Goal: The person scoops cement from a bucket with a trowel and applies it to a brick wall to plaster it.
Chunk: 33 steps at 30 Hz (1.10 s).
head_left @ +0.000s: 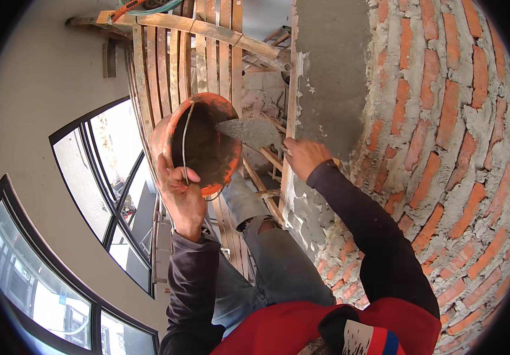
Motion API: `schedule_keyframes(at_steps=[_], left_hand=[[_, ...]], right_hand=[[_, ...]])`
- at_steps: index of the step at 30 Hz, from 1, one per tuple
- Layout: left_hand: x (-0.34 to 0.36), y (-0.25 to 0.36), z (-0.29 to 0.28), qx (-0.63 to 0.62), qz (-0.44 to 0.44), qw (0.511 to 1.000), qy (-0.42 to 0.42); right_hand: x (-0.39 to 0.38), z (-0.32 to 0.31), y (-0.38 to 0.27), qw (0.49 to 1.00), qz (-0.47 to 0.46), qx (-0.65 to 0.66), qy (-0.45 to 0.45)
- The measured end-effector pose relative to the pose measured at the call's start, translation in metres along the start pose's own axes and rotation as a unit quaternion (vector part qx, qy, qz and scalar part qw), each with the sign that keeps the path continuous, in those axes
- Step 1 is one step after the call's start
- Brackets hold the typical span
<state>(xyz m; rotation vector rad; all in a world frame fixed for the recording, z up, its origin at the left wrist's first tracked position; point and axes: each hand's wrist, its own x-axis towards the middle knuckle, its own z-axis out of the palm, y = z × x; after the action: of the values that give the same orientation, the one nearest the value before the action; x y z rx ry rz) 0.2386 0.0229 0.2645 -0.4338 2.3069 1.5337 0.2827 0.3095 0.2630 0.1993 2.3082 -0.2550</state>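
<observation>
An orange bucket, smeared with mortar, is tilted with its mouth toward the right. Wet grey mortar lies inside it. My left hand is closed on the bucket's near rim and its thin wire handle. In my right hand is a pointing trowel, gripped by its handle, which the fingers mostly hide. The mortar-coated trowel blade points left, its tip at the bucket's mouth. Just beyond my right hand stands a strip of smooth grey plaster on the wall.
A brick wall with rough mortar joints rises on the right. A wooden board edges the plaster. Ahead is a slatted wooden platform with a crossbeam, with a green hose at its far end. Black-framed windows stand left.
</observation>
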Motion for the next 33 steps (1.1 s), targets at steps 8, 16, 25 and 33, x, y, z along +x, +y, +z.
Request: schedule_keyframes(at_steps=[8, 16, 25, 33], left_hand=[[0.003, -0.037, 0.011, -0.009, 0.054, 0.996, -0.071], [0.037, -0.099, 0.001, -0.1, 0.013, 0.993, -0.056], [0.068, -0.157, 0.026, -0.089, 0.025, 0.996, -0.022], [0.082, -0.169, 0.038, -0.056, -0.001, 0.998, 0.005]], right_hand=[[0.1, 0.069, -0.066, 0.997, -0.049, -0.024, -0.05], [0.117, 0.167, -0.023, 0.981, -0.122, 0.15, 0.033], [0.146, 0.207, -0.031, 0.966, -0.048, 0.215, 0.138], [0.134, 0.202, 0.068, 0.766, 0.099, 0.627, -0.104]])
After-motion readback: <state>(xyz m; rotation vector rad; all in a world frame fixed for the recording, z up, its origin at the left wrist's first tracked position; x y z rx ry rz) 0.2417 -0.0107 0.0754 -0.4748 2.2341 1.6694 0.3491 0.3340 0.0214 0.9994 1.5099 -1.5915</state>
